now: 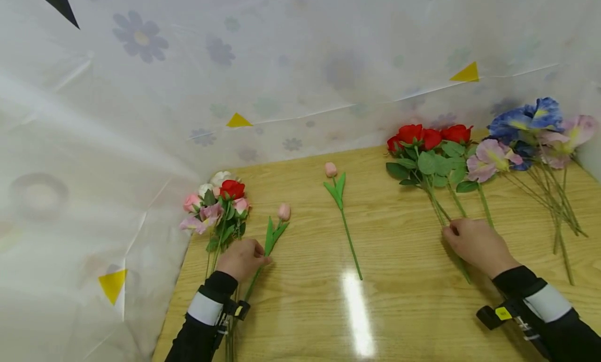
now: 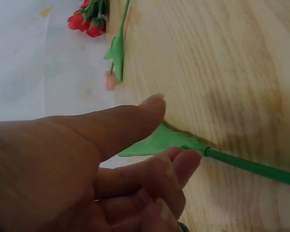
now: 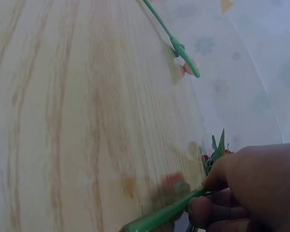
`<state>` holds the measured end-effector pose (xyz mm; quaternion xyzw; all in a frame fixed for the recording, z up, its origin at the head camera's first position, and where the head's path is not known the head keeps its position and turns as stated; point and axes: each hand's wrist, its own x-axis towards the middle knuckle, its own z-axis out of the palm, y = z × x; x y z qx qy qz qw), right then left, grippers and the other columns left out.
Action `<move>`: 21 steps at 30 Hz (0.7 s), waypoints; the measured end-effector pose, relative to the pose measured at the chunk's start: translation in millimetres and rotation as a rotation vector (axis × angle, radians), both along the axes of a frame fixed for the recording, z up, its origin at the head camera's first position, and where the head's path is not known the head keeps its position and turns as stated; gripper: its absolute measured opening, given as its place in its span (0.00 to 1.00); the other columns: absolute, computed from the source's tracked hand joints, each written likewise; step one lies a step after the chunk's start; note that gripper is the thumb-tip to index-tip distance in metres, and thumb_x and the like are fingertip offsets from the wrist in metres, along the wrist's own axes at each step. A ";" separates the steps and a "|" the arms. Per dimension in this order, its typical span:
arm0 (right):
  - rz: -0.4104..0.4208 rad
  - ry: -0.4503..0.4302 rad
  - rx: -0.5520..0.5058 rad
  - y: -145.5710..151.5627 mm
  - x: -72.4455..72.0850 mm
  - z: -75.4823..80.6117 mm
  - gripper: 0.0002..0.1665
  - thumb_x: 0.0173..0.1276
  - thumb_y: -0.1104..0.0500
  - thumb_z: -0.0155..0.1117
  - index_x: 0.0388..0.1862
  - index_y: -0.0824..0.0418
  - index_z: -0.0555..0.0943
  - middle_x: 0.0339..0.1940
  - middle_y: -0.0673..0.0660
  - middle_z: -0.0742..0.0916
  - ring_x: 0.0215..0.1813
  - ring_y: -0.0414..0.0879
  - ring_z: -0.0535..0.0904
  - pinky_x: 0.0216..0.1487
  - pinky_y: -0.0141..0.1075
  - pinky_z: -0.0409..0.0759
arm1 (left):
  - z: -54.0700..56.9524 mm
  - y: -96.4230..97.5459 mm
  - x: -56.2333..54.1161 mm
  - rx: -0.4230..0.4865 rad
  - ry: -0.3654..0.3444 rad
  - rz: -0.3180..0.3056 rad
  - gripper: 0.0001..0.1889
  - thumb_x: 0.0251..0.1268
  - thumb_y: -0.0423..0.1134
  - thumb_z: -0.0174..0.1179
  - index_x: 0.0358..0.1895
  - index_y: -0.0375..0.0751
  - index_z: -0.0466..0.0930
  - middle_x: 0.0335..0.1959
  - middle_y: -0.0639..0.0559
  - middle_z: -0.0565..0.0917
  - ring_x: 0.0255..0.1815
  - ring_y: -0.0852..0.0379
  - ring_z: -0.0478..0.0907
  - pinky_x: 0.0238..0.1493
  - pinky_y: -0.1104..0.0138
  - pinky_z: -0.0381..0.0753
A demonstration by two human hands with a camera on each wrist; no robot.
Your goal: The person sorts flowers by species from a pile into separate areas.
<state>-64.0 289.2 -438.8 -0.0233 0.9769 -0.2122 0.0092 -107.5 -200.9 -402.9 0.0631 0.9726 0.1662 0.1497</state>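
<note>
Pink tulip (image 1: 283, 212) lay at the left end of the wooden table (image 1: 394, 299), right beside a mixed bunch of flowers (image 1: 217, 203), and the left hand (image 1: 241, 257) was on it: thumb (image 2: 135, 118) above and fingertips (image 2: 176, 166) below, pinching the stem just where the green leaf (image 2: 157, 142) joins. Over on the other side, the right hand (image 1: 476, 244) rested on the stems of the red roses (image 1: 424, 137), fingers curled and pinching one green stem (image 3: 159, 220) against the tabletop. A second pink tulip (image 1: 331, 170) lay alone between the two hands, touching neither. Well off to the right sat a spread of blue and pale purple flowers (image 1: 535, 127), stems fanned toward the table edge. White flowered sheeting (image 1: 235, 64) hung behind it all.
</note>
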 end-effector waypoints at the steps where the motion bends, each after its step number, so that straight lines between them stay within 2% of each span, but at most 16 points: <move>1: -0.002 -0.003 0.003 -0.3 0.0 0.2 0.23 0.76 0.58 0.49 0.17 0.56 0.70 0.12 0.50 0.66 0.16 0.43 0.61 0.22 0.35 0.56 | -0.8 0.0 0.7 -0.014 -0.010 -0.010 0.11 0.62 0.47 0.69 0.37 0.43 0.86 0.32 0.51 0.86 0.27 0.59 0.79 0.27 0.64 0.77; 4: -0.009 0.010 0.026 -0.4 -0.1 0.2 0.23 0.76 0.57 0.49 0.17 0.55 0.70 0.12 0.50 0.66 0.16 0.43 0.61 0.21 0.35 0.55 | -1.5 0.3 3.2 -0.041 -0.030 -0.025 0.09 0.61 0.46 0.70 0.33 0.44 0.85 0.28 0.53 0.84 0.23 0.59 0.75 0.24 0.66 0.72; 9: -0.010 0.047 0.058 -1.2 1.3 0.0 0.23 0.75 0.56 0.53 0.16 0.54 0.67 0.12 0.50 0.65 0.15 0.43 0.60 0.20 0.35 0.53 | -2.3 -0.2 7.3 -0.098 -0.015 -0.006 0.09 0.59 0.45 0.71 0.29 0.45 0.84 0.23 0.56 0.80 0.21 0.60 0.73 0.21 0.67 0.68; 12: -0.015 0.037 0.077 -1.4 2.4 1.6 0.23 0.75 0.53 0.55 0.18 0.54 0.67 0.12 0.49 0.65 0.15 0.43 0.60 0.20 0.36 0.52 | -4.0 -0.4 8.7 -0.123 -0.028 -0.014 0.16 0.59 0.44 0.71 0.18 0.45 0.80 0.13 0.58 0.70 0.15 0.61 0.64 0.18 0.69 0.60; 14: -0.018 0.023 0.085 -0.9 3.5 3.4 0.22 0.75 0.50 0.56 0.20 0.54 0.68 0.13 0.49 0.65 0.15 0.43 0.60 0.20 0.36 0.52 | -5.1 -0.5 9.9 -0.133 -0.040 -0.032 0.20 0.59 0.43 0.71 0.12 0.46 0.75 0.11 0.59 0.64 0.13 0.61 0.59 0.17 0.69 0.56; 17: -0.023 0.024 0.090 0.0 5.3 6.9 0.22 0.75 0.48 0.56 0.22 0.55 0.68 0.12 0.50 0.66 0.15 0.44 0.60 0.20 0.36 0.52 | -6.4 -0.7 11.4 -0.139 -0.042 -0.060 0.24 0.60 0.39 0.70 0.09 0.48 0.69 0.10 0.60 0.59 0.13 0.61 0.56 0.18 0.69 0.54; 21: -0.025 0.114 0.104 -1.0 8.0 11.1 0.20 0.75 0.50 0.58 0.23 0.56 0.71 0.10 0.49 0.66 0.13 0.43 0.59 0.17 0.35 0.51 | -6.8 -0.5 10.6 -0.125 -0.029 -0.073 0.26 0.60 0.36 0.68 0.07 0.49 0.66 0.09 0.60 0.58 0.12 0.61 0.54 0.17 0.69 0.52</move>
